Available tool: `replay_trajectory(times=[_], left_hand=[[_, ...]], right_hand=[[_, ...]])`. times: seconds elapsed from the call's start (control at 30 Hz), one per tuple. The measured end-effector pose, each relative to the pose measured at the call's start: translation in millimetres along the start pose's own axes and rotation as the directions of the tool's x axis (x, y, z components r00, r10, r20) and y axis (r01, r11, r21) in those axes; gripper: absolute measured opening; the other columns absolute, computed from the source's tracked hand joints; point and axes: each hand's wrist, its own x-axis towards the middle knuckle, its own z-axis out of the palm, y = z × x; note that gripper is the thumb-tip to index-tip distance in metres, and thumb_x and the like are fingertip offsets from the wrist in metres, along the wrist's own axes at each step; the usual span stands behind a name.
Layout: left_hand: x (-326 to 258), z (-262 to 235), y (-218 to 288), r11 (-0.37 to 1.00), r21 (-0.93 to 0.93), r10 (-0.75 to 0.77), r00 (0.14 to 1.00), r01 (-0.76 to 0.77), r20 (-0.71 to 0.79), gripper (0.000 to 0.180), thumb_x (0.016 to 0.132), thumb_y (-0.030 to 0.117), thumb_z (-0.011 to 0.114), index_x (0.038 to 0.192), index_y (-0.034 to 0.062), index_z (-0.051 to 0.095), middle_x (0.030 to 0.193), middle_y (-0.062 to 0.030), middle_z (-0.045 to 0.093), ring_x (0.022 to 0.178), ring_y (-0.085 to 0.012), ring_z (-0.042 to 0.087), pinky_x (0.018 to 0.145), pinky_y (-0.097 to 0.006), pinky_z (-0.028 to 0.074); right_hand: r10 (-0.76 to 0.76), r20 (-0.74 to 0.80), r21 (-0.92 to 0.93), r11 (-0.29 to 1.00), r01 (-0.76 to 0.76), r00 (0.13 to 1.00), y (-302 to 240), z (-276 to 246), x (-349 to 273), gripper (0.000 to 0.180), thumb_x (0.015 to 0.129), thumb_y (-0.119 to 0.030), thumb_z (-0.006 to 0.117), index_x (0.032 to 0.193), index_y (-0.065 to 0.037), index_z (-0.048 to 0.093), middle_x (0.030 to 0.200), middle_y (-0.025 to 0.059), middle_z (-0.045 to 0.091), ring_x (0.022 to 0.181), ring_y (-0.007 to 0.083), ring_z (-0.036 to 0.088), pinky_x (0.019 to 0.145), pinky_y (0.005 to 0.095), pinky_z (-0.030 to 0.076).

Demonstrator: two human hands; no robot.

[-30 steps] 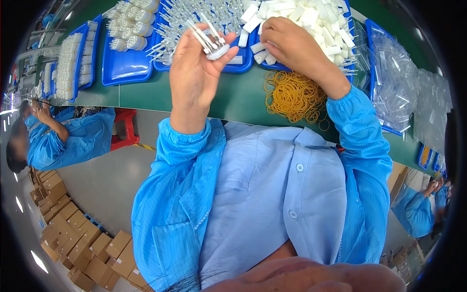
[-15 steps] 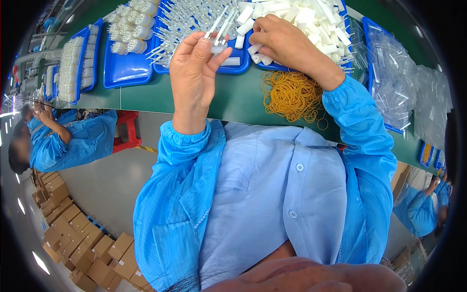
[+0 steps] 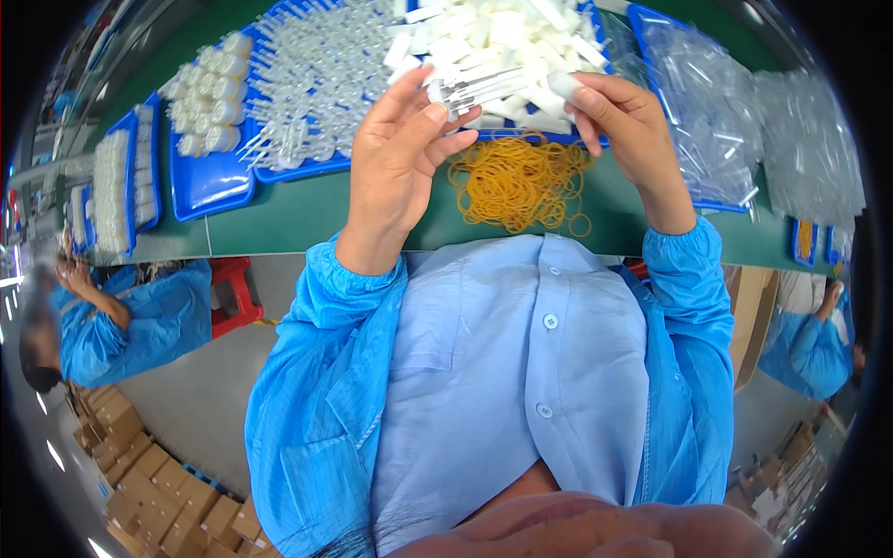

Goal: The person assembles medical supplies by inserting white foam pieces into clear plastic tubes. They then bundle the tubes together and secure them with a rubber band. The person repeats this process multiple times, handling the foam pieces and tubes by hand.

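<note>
My left hand (image 3: 391, 172) pinches a small bundle of slim clear-and-white plastic rods (image 3: 488, 86) by its end, with the rods pointing right. Facing it, my right hand (image 3: 633, 130) holds a small white foam block (image 3: 564, 86) between thumb and fingers. The block is just off the rods' free tips. Behind both hands lies a heap of white foam blocks (image 3: 507, 33) in a blue tray. Below the hands a pile of yellow-brown rubber bands (image 3: 512, 181) rests on the green table (image 3: 307, 219).
Left of the foam, a blue tray holds many similar rods (image 3: 312, 79). Farther left, a blue tray (image 3: 209, 191) carries banded white bundles (image 3: 223, 88). To the right are clear plastic bags (image 3: 707, 112) in a tray. Co-workers in blue sit at both sides; cardboard boxes (image 3: 167, 493) stack on the floor.
My right hand has left the foam heap and moved right with a foam block. My left hand has tipped the rods from upright to pointing right, and both hands now face each other.
</note>
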Motion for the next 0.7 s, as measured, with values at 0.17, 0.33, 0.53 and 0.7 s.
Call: replay_trajectory(times=[0.17, 0.33, 0.53, 0.7], left_hand=[[6, 17, -24, 0.999, 0.044, -0.014, 0.996, 0.010, 0.084, 0.042, 0.088, -0.001, 0.061, 0.128, -0.0053, 0.050, 0.119, -0.0168, 0.060, 0.109, -0.0247, 0.062, 0.093, -0.035, 0.052], [5, 32, -28, 0.974, 0.195, 0.081, 0.982, -0.114, 0.170, 0.040, 0.085, -0.007, 0.064, 0.123, -0.0059, 0.055, 0.116, -0.0157, 0.061, 0.110, -0.0243, 0.061, 0.095, -0.033, 0.050], [3, 40, -34, 0.944, 0.272, 0.125, 0.965, -0.188, 0.233, 0.040, 0.084, -0.009, 0.065, 0.123, -0.0062, 0.056, 0.120, -0.0124, 0.056, 0.112, -0.0243, 0.060, 0.095, -0.032, 0.049], [2, 44, -40, 0.893, 0.342, 0.197, 0.937, -0.293, 0.289, 0.040, 0.084, -0.009, 0.065, 0.122, -0.0071, 0.056, 0.116, -0.0098, 0.053, 0.114, -0.0245, 0.059, 0.097, -0.033, 0.049]], right_hand=[[-0.053, -0.167, 0.067, 0.996, 0.065, 0.985, -3, -13, -25, 0.020, 0.092, -0.010, 0.062, 0.109, -0.001, 0.068, 0.080, 0.0023, 0.061, 0.066, 0.0075, 0.056, 0.059, 0.0210, 0.045], [-0.230, -0.292, -0.074, 0.973, 0.217, 0.928, -4, -25, -39, 0.020, 0.089, -0.005, 0.064, 0.108, 0.000, 0.067, 0.085, 0.0040, 0.062, 0.069, 0.0081, 0.057, 0.062, 0.0204, 0.046], [-0.215, -0.331, 0.005, 0.973, 0.230, 0.919, -9, -29, -48, 0.021, 0.088, -0.003, 0.066, 0.109, 0.001, 0.067, 0.090, 0.0049, 0.062, 0.072, 0.0087, 0.059, 0.064, 0.0204, 0.047], [-0.331, -0.296, -0.112, 0.944, 0.312, 0.896, -15, -23, -51, 0.022, 0.088, -0.003, 0.066, 0.110, 0.000, 0.067, 0.092, 0.0049, 0.062, 0.071, 0.0081, 0.058, 0.063, 0.0199, 0.047]])
